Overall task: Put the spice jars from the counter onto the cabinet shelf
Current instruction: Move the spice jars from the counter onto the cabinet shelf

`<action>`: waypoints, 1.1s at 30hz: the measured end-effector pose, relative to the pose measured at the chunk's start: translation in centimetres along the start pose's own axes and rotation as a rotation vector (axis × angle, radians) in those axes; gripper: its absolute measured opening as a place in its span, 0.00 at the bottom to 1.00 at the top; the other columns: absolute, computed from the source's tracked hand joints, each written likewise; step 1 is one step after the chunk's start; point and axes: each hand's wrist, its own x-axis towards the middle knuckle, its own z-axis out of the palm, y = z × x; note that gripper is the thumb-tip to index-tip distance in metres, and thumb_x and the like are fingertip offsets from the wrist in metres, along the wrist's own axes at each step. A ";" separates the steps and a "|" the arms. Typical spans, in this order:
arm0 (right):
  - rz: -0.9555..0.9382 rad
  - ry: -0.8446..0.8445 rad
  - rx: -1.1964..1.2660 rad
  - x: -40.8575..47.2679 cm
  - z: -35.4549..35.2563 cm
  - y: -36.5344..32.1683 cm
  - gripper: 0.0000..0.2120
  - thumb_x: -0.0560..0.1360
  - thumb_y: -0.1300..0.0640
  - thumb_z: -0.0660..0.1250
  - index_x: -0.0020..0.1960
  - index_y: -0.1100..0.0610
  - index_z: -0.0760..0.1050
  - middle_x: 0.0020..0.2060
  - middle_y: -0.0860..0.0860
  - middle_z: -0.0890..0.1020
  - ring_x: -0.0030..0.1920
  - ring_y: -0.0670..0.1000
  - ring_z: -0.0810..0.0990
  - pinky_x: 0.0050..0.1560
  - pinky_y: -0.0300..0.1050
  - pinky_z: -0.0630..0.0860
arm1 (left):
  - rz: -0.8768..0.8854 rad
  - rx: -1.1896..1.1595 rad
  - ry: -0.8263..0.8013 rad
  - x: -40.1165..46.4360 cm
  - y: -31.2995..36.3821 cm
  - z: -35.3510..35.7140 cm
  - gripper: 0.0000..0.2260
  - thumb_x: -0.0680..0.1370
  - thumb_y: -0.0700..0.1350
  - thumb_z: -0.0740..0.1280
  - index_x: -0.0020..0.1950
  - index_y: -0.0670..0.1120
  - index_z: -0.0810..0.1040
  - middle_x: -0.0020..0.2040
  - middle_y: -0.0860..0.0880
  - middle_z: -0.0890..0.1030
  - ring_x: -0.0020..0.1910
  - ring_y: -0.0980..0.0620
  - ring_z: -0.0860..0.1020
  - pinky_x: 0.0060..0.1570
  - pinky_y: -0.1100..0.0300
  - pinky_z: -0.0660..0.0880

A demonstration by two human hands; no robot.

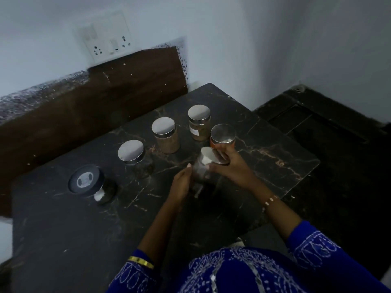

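Several spice jars stand in a row on the dark marble counter (pixel 74 229). One has a black lid (pixel 85 180), one a silver lid (pixel 131 152), one holds brown powder (pixel 164 132), one is labelled (pixel 198 119), and one has orange contents (pixel 223 134). In front of that last one, a clear silver-lidded jar (pixel 201 170) is tilted between both hands. My right hand (pixel 230 168) grips it near the lid, with the thumb over its side. My left hand (pixel 182 185) cups its left side. No cabinet shelf is in view.
A brown backsplash (pixel 105 92) and a wall socket (pixel 108 42) lie behind the counter. The counter ends at a corner on the right (pixel 315 163), with a lower dark surface (pixel 317 127) beyond it. White walls meet at the back right.
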 end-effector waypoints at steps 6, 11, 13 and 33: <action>-0.100 -0.049 0.402 0.7 0.1 -2.8 0.15 0.75 0.62 0.64 0.59 0.50 0.71 0.59 0.52 0.76 0.59 0.53 0.77 0.58 0.51 0.77 | -0.029 -0.547 -0.214 -1.3 1.9 -2.3 0.16 0.81 0.52 0.49 0.58 0.50 0.74 0.56 0.47 0.78 0.52 0.48 0.78 0.47 0.53 0.75; -0.028 0.200 0.421 2.6 2.2 -3.2 0.17 0.73 0.44 0.65 0.60 0.47 0.71 0.53 0.42 0.80 0.55 0.50 0.79 0.61 0.56 0.74 | 0.059 -0.559 -0.184 -1.6 2.4 -2.0 0.13 0.78 0.51 0.56 0.58 0.50 0.74 0.57 0.43 0.79 0.54 0.46 0.80 0.48 0.56 0.80; 0.003 0.195 0.442 3.2 2.4 -3.2 0.17 0.76 0.49 0.64 0.63 0.51 0.69 0.48 0.42 0.80 0.46 0.44 0.79 0.52 0.46 0.78 | 0.150 -0.539 -0.100 -1.6 2.6 -1.8 0.12 0.78 0.46 0.60 0.60 0.46 0.73 0.57 0.42 0.79 0.51 0.48 0.82 0.47 0.58 0.81; -0.002 -0.298 0.379 7.1 -1.1 -5.7 0.13 0.77 0.52 0.63 0.61 0.50 0.70 0.56 0.54 0.79 0.56 0.57 0.80 0.59 0.63 0.75 | 0.421 -0.628 0.342 -1.1 7.1 1.8 0.17 0.78 0.40 0.60 0.67 0.42 0.68 0.58 0.43 0.79 0.43 0.55 0.84 0.36 0.65 0.79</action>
